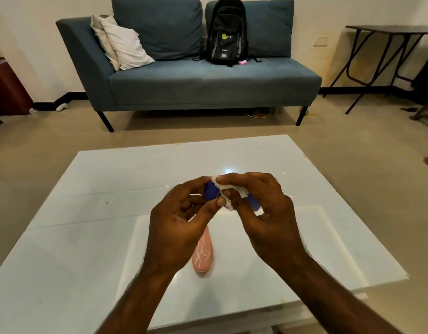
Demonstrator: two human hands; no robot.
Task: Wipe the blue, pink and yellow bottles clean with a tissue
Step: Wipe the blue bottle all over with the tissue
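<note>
Both hands hold the blue bottle (211, 192) up off the white surface (111, 189), over its middle, so that every side can be reached by the tissue (228, 189) without the bottle rolling away. The left hand (179, 227) steadies it: its fingers (219, 202) are closed on the end that shows as a rounded blue disc, thumb pressing from below. The right hand (266, 213) has its fingers folded over the tissue and clamps that wad against the bottle's body, which suits a rubbing stroke along it. The bottle's long axis runs roughly level and across, from the left hand's end toward the right edge of the surface; a second patch of blue shows under the right hand (which end is the cap, I cannot tell).

The pink bottle (203, 254) lies on its side nearer the front edge, just below the left wrist, its long axis running front to back. No yellow bottle is in sight.
</note>
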